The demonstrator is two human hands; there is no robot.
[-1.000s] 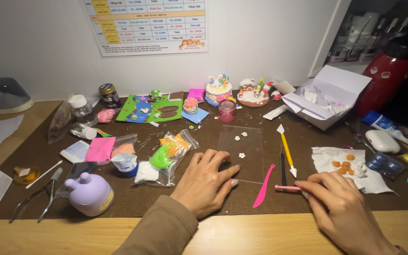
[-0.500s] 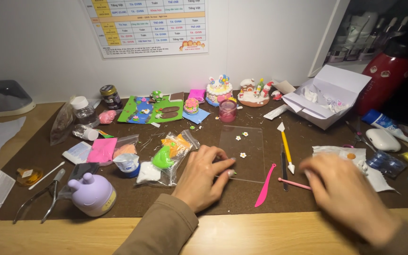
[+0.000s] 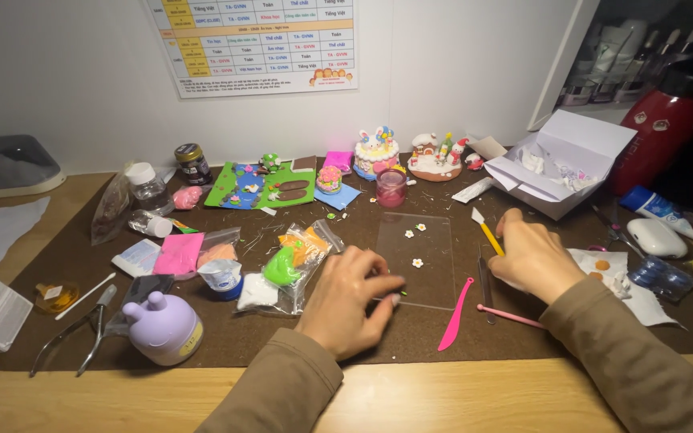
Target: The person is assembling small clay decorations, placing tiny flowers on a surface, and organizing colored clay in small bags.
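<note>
Now the left hand (image 3: 346, 309) sits curled at the near-left edge of the clear plastic sheet (image 3: 417, 256), fingertips (image 3: 391, 298) drawn together and pressing down right at that edge; whether anything is pinched between them I cannot tell. Three tiny white clay flowers (image 3: 417, 262) lie on the sheet, just beyond those fingers. Over to the right hand (image 3: 532, 258): it is loosely cupped, fingers bent and slightly apart, thumb tip resting on the yellow-handled sculpting tool (image 3: 487, 232) beside the sheet's right edge. It is touching the tool, not clamped around it. Near the wrist lies the thin pink stick (image 3: 510, 315), with the pink plastic knife (image 3: 456, 314) between the two hands, its tip just beside the sheet's corner.

Compared with half a second ago, the right hand has travelled forward, off the pink stick and up to the yellow tool. The left hand has barely shifted, staying planted at the sheet's edge. Bags of coloured clay (image 3: 286, 269) sit just left of the left hand.
</note>
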